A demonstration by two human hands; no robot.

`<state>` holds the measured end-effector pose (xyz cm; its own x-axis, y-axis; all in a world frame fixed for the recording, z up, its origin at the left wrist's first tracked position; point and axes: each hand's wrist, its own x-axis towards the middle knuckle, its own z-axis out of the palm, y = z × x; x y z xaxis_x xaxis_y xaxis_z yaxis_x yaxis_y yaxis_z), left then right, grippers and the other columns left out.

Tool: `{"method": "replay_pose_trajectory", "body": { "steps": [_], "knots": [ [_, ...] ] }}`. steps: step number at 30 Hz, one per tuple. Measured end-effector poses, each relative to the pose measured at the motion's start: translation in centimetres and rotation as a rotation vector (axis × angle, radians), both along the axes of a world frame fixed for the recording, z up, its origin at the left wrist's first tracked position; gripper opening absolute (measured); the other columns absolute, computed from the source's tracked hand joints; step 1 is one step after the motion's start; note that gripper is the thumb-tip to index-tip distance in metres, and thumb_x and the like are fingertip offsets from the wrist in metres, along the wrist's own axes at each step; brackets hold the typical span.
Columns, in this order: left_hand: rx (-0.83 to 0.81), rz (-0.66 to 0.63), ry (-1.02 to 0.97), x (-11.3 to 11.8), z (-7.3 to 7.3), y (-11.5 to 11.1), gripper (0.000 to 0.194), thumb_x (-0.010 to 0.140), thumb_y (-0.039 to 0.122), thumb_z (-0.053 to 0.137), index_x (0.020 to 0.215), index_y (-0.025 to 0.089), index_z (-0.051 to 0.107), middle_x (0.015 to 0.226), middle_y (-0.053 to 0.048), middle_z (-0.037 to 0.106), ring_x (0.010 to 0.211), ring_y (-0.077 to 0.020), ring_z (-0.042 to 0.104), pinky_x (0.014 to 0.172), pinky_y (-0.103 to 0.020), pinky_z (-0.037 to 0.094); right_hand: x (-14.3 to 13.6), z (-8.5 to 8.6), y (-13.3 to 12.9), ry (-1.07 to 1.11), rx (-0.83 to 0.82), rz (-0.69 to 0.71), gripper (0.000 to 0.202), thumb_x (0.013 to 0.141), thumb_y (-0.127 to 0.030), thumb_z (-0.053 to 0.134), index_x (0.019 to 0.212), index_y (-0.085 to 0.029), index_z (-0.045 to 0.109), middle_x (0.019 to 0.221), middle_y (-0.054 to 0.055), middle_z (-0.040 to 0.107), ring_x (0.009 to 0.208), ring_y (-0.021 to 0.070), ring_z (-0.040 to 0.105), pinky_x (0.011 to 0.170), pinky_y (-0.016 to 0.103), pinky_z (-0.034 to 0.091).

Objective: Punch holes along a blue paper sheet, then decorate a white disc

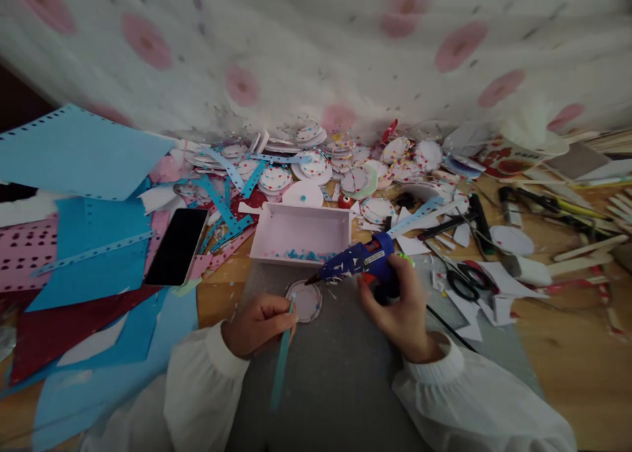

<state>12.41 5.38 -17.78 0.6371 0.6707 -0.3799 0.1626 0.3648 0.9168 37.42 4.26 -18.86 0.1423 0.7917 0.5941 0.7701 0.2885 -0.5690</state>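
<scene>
My left hand [266, 322] pinches a narrow teal strip [281, 366] near its upper end, which lies over the left edge of a small round disc [307, 301]. The strip hangs down toward me over the grey mat [326, 386]. In my right hand [401, 307] is a blue glue gun [360, 258], pointing left, with its dark nozzle just above the disc's top edge. Behind the disc sits a pale pink open box [302, 231] holding small blue and pink bits. The nozzle's exact contact with the disc is unclear.
A phone [178, 247] and blue paper sheets [93, 254] lie on the left. Many decorated round discs [275, 178] are heaped at the back by the patterned curtain [306, 57]. Black scissors [469, 281], paper scraps and wooden sticks [587, 248] are on the right.
</scene>
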Motion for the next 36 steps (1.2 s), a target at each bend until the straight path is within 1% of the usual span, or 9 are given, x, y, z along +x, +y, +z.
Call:
{"method": "replay_pose_trajectory", "body": {
  "steps": [4, 8, 13, 16, 22, 29, 36],
  "knots": [
    [-0.017, -0.012, -0.024, -0.11, -0.38, -0.05, 0.045, 0.084, 0.052, 0.056, 0.058, 0.015, 0.053, 0.039, 0.007, 0.039, 0.028, -0.0026, 0.022, 0.028, -0.016, 0.013, -0.05, 0.18, -0.09, 0.016, 0.005, 0.028, 0.035, 0.079, -0.029, 0.064, 0.110, -0.022, 0.050, 0.086, 0.003, 0.062, 0.071, 0.0176, 0.061, 0.063, 0.030, 0.050],
    [-0.030, 0.013, -0.020, 0.05, -0.11, -0.01, 0.045, 0.082, 0.052, 0.058, 0.057, 0.015, 0.053, 0.040, 0.007, 0.040, 0.027, -0.0021, 0.023, 0.027, -0.016, 0.012, -0.24, -0.02, -0.34, 0.014, -0.007, 0.065, 0.035, 0.078, -0.026, 0.064, 0.110, -0.023, 0.050, 0.084, 0.001, 0.062, 0.069, 0.0168, 0.060, 0.060, 0.029, 0.049],
    [-0.007, 0.000, -0.020, 0.08, 0.04, 0.02, 0.046, 0.083, 0.053, 0.056, 0.058, 0.015, 0.053, 0.039, 0.007, 0.039, 0.027, -0.0025, 0.023, 0.028, -0.016, 0.012, -0.35, -0.02, -0.42, -0.008, -0.022, 0.083, 0.034, 0.078, -0.025, 0.064, 0.109, -0.024, 0.051, 0.085, 0.002, 0.062, 0.069, 0.0171, 0.060, 0.060, 0.030, 0.049],
    [-0.020, 0.008, -0.028, 0.03, 0.03, 0.02, 0.045, 0.083, 0.053, 0.057, 0.059, 0.015, 0.053, 0.039, 0.007, 0.040, 0.026, -0.0022, 0.022, 0.027, -0.016, 0.012, -0.35, -0.01, -0.40, -0.021, -0.005, 0.088, 0.035, 0.077, -0.025, 0.064, 0.109, -0.023, 0.050, 0.084, 0.002, 0.062, 0.070, 0.0177, 0.061, 0.060, 0.030, 0.049],
    [0.001, -0.014, -0.051, -0.01, 0.04, 0.01, 0.046, 0.086, 0.052, 0.054, 0.059, 0.015, 0.053, 0.037, 0.008, 0.037, 0.026, -0.0028, 0.023, 0.028, -0.016, 0.011, -0.40, -0.09, -0.36, -0.042, 0.013, 0.096, 0.035, 0.077, -0.024, 0.064, 0.110, -0.023, 0.050, 0.085, 0.003, 0.063, 0.071, 0.0183, 0.062, 0.060, 0.029, 0.049],
    [-0.024, 0.004, -0.032, -0.01, -0.20, -0.07, 0.048, 0.082, 0.057, 0.057, 0.059, 0.015, 0.053, 0.041, 0.007, 0.041, 0.027, -0.0026, 0.023, 0.028, -0.016, 0.012, -0.51, 0.09, -0.39, -0.046, -0.018, 0.097, 0.031, 0.079, -0.025, 0.062, 0.108, -0.023, 0.050, 0.082, 0.002, 0.063, 0.068, 0.0175, 0.061, 0.056, 0.028, 0.047],
    [-0.025, 0.022, -0.004, 0.09, -0.21, -0.07, 0.051, 0.079, 0.061, 0.059, 0.057, 0.016, 0.051, 0.036, 0.008, 0.037, 0.026, -0.0029, 0.022, 0.028, -0.017, 0.011, -0.37, -0.31, -0.39, -0.059, 0.002, 0.096, 0.035, 0.079, -0.026, 0.061, 0.112, -0.023, 0.050, 0.085, 0.004, 0.064, 0.066, 0.0173, 0.060, 0.056, 0.029, 0.048]
  ]
}}
